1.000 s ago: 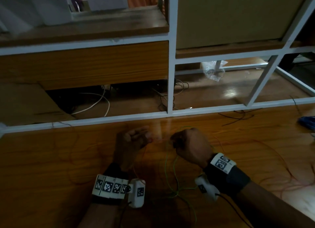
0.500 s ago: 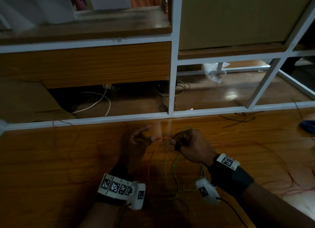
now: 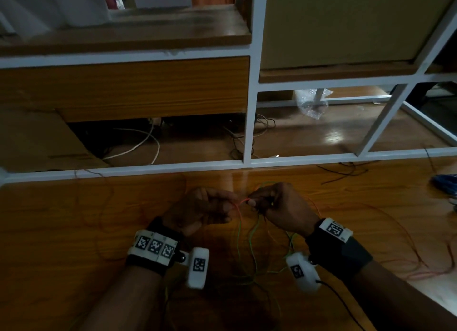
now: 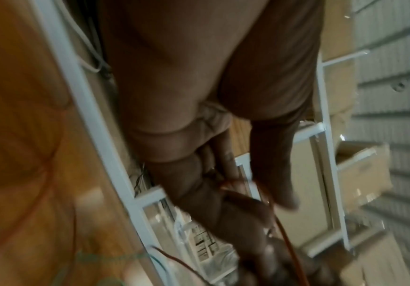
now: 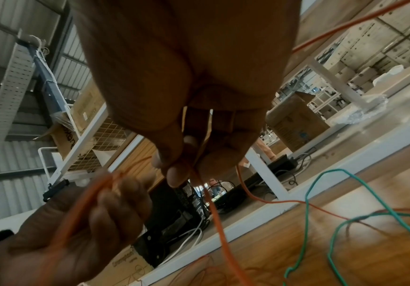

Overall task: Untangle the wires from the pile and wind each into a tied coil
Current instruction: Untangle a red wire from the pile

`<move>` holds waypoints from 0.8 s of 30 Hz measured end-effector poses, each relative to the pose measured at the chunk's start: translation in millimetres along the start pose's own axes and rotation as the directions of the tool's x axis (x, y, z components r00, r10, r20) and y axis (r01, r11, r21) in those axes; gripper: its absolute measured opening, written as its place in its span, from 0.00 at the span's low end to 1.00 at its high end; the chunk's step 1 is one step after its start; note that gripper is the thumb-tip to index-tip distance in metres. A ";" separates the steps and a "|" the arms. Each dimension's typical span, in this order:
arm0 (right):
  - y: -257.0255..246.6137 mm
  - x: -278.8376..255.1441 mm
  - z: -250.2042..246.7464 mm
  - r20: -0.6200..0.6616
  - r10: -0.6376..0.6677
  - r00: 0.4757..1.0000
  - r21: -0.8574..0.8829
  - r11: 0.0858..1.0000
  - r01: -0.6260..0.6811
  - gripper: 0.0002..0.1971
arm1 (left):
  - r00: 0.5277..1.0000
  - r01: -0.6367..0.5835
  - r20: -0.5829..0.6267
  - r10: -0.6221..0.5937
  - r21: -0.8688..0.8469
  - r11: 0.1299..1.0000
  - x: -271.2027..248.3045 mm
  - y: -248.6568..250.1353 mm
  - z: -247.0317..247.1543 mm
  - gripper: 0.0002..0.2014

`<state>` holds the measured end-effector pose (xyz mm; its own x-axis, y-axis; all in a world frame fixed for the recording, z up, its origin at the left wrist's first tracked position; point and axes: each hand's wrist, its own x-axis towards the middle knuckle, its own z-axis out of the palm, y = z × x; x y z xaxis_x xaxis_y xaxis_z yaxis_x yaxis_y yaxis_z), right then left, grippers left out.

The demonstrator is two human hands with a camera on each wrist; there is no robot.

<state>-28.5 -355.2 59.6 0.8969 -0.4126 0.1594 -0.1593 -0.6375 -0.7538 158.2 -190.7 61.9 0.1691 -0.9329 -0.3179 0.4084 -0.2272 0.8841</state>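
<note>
Both hands are raised over the wooden table (image 3: 74,231), close together. My left hand (image 3: 207,210) curls around loops of a thin orange wire (image 3: 238,208), seen as a bundle of orange wire (image 5: 81,209) in the right wrist view. My right hand (image 3: 272,204) pinches the same orange wire (image 5: 213,212) between thumb and fingertips (image 5: 174,174). The strand runs down from it to the table. A green wire (image 3: 249,244) hangs below the hands and lies in loose loops, also visible as the green wire (image 5: 321,193) beside the right wrist.
More orange wire (image 3: 408,234) sprawls over the table's right side. Dark wires (image 3: 346,170) lie near the white shelf frame (image 3: 249,132). A blue object (image 3: 445,182) sits at the far right edge. White cables (image 3: 148,142) and a plastic bag (image 3: 312,103) lie beyond the frame.
The left hand's fingers spread half a second ago and have curled again around the orange wire. The right hand has stayed near it, still pinching the strand.
</note>
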 end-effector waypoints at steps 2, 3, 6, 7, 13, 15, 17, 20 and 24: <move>-1.8 -0.2 -3.5 0.032 0.011 0.999 -0.042 0.999 -0.010 0.07 | 0.996 -0.068 -0.037 0.080 0.253 0.965 0.2 4.0 3.1 0.15; -2.0 -0.6 -5.3 0.038 0.032 0.999 -0.061 0.998 -0.030 0.07 | 0.982 -0.139 -0.067 0.179 0.390 0.910 0.2 5.9 6.5 0.12; 1.5 -0.6 -14.4 -0.035 0.145 0.989 -0.078 0.986 -0.148 0.11 | 0.886 -0.325 -0.072 0.458 0.609 0.723 -4.8 6.6 13.3 0.08; 5.4 0.0 -19.2 -0.076 0.192 0.979 -0.055 0.979 -0.196 0.13 | 0.858 -0.358 -0.050 0.511 0.655 0.666 -6.8 5.2 12.8 0.09; 8.5 -5.2 -38.1 -0.114 0.200 0.973 -0.079 0.975 -0.209 0.12 | 0.978 -0.179 0.040 0.207 0.673 0.717 -18.9 -21.6 -17.6 0.13; 4.5 -8.4 -33.0 -0.096 0.165 0.982 -0.087 0.981 -0.173 0.10 | 0.983 -0.182 0.083 0.166 0.604 0.776 -21.5 -20.9 -14.7 0.13; 6.1 -10.5 -31.8 -0.131 0.162 0.978 -0.087 0.981 -0.175 0.09 | 0.979 -0.193 0.012 0.204 0.382 0.904 -25.9 -12.1 -3.2 0.20; 14.0 -12.8 -38.3 -0.171 0.207 0.963 -0.099 0.969 -0.226 0.09 | 0.949 -0.290 -0.117 0.293 0.040 0.956 -29.6 -7.2 0.3 0.22; 36.0 -13.7 -54.5 -0.262 0.297 0.918 -0.197 0.915 -0.352 0.09 | 0.893 -0.449 -0.114 0.436 -0.313 0.837 -33.9 10.0 -19.1 0.17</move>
<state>-69.1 -407.9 65.1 0.6685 -0.7383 0.0895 -0.5426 -0.5664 -0.6202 173.7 -156.0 74.9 0.4316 -0.8999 0.0622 0.5469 0.3159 0.7754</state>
